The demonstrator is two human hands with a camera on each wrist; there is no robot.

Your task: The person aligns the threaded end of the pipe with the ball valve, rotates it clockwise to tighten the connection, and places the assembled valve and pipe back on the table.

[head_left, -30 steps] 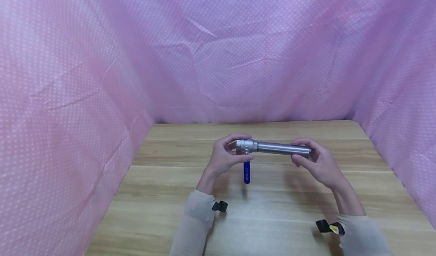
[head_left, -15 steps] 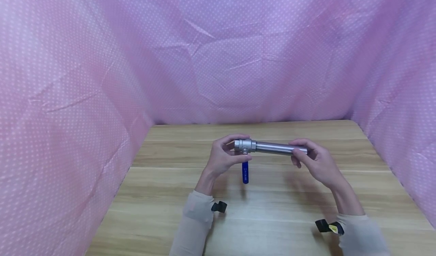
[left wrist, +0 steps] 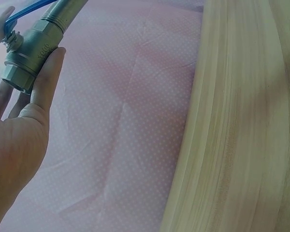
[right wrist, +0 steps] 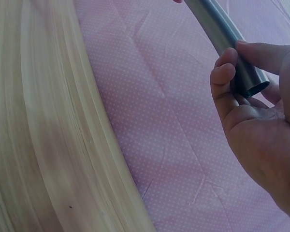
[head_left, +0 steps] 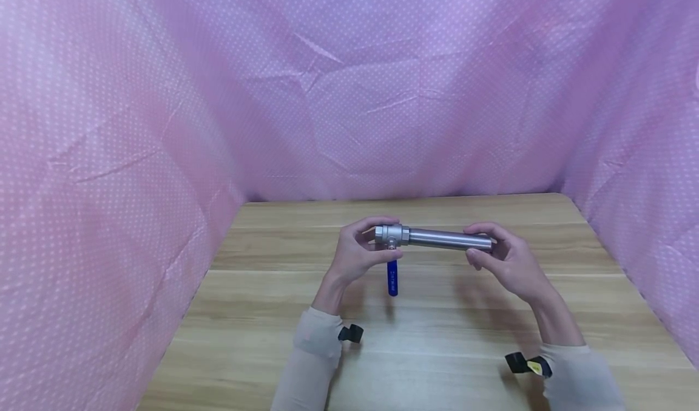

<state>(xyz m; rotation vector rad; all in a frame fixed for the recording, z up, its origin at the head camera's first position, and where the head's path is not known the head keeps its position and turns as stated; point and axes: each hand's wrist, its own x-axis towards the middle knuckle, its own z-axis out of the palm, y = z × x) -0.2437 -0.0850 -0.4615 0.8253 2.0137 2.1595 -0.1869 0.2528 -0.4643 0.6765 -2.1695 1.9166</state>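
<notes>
- As both sleeved forearms reach over the bench, black wrist devices sit nearest the viewer.
- Blue lever: extends from the ball valve toward the person.
- Right grip: clamped on the free end of the metal pipe.
- Left grip: clamped on the ball valve.
- Metal pipe: meets the ball valve and runs crosswise above the bench, between both grips.
- Pink dotted cloth: hangs behind the far bench edge.
</notes>
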